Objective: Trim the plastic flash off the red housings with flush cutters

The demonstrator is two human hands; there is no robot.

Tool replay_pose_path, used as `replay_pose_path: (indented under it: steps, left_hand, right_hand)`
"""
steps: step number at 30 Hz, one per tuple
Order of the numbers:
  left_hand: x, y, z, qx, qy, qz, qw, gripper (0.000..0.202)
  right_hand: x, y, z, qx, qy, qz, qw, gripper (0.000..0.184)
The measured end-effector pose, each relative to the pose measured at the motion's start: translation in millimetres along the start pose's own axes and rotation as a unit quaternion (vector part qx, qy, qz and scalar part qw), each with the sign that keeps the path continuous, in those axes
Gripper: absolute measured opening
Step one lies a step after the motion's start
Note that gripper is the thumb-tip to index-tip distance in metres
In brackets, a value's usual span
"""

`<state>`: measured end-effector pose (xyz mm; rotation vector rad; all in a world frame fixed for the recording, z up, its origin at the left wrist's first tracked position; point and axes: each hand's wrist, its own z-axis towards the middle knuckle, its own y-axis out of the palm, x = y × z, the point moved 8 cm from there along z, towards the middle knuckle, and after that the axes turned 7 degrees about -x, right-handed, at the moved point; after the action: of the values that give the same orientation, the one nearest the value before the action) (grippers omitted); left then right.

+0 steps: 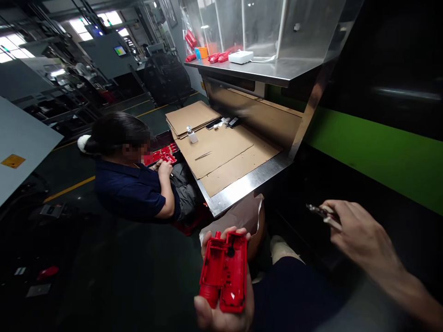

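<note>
My left hand [221, 309] is closed round a red plastic housing [224, 272], held open side up at the bottom centre. My right hand [356, 235] is at the right, fingers pinched on a small metal tool [320, 213] that points left. The two hands are apart, above my dark trouser leg [290, 295]. A steel table edge [242, 189] lies just beyond the housing.
A co-worker in a dark shirt [131, 189] sits at the left of the table, handling red parts [162, 156]. Cardboard sheets [221, 152], a small bottle [191, 134] and tweezers [203, 156] lie on the table. An upper steel shelf [263, 69] carries red parts and a white box [240, 56].
</note>
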<state>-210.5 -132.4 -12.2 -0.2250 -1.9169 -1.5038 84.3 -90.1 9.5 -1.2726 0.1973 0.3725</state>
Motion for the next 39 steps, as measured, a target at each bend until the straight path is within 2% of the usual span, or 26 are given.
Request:
replay_pose_path:
  steps: [3, 5, 7, 11, 14, 17, 19, 22, 25, 29, 32, 37, 39]
  left_hand:
    - [5.2, 4.3, 4.9, 0.048, 0.017, 0.014, 0.999, 0.083]
    - [1.5, 9.0, 9.1, 0.032, -0.006, 0.006, 0.999, 0.087]
    - [-1.6, 9.7, 11.5, 0.02, -0.021, -0.01, 1.0, 0.088]
    - [-6.7, 9.7, 11.4, 0.021, -0.052, -0.035, 0.998, 0.093]
    - [-8.0, 13.3, 10.1, 0.03, -0.066, -0.044, 0.996, 0.095]
    - [-7.5, 9.2, 9.3, 0.091, -0.067, -0.053, 0.992, 0.097]
    - [-7.2, 9.0, 10.8, 0.109, -0.07, -0.052, 0.99, 0.098]
    - [-8.3, 13.8, 14.9, 0.102, -0.086, -0.058, 0.989, 0.097]
    - [-9.0, 13.8, 15.8, 0.117, -0.089, -0.075, 0.986, 0.1]
    - [-11.4, 13.1, 16.7, 0.112, -0.085, -0.085, 0.986, 0.099]
    - [-15.1, 13.1, 18.0, 0.113, -0.092, -0.097, 0.985, 0.099]
    - [-21.1, 8.8, 17.0, 0.167, -0.102, -0.144, 0.97, 0.106]
    - [-24.0, 7.9, 16.2, 0.16, -0.118, -0.155, 0.968, 0.102]
  right_hand:
    - [36.0, 5.2, -2.4, -0.077, 0.055, -0.018, 0.995, 0.021]
    - [49.3, 6.8, -8.0, -0.118, 0.14, -0.037, 0.982, 0.012]
    - [50.2, 4.8, -13.5, -0.127, 0.212, -0.06, 0.967, 0.005]
    - [32.1, 6.6, -12.7, -0.113, 0.25, -0.056, 0.96, 0.022]
    - [26.1, 12.5, -6.6, -0.116, 0.237, -0.032, 0.964, 0.026]
    - [29.3, 15.9, 3.4, -0.124, 0.205, -0.011, 0.971, 0.028]
    - [35.2, 22.4, 10.1, -0.162, 0.189, 0.018, 0.968, 0.033]
    - [42.2, 31.5, 17.7, -0.205, 0.165, 0.06, 0.963, 0.04]
    - [47.9, 33.9, 21.0, -0.19, 0.153, 0.063, 0.968, 0.041]
    - [50.8, 41.1, 18.6, -0.206, 0.143, 0.058, 0.966, 0.04]
    - [44.2, 39.7, 20.7, -0.198, 0.098, 0.045, 0.974, 0.039]
    - [32.4, 39.2, 25.0, -0.169, 0.025, 0.011, 0.985, 0.037]
    - [25.9, 37.5, 25.7, -0.149, -0.006, 0.019, 0.989, 0.035]
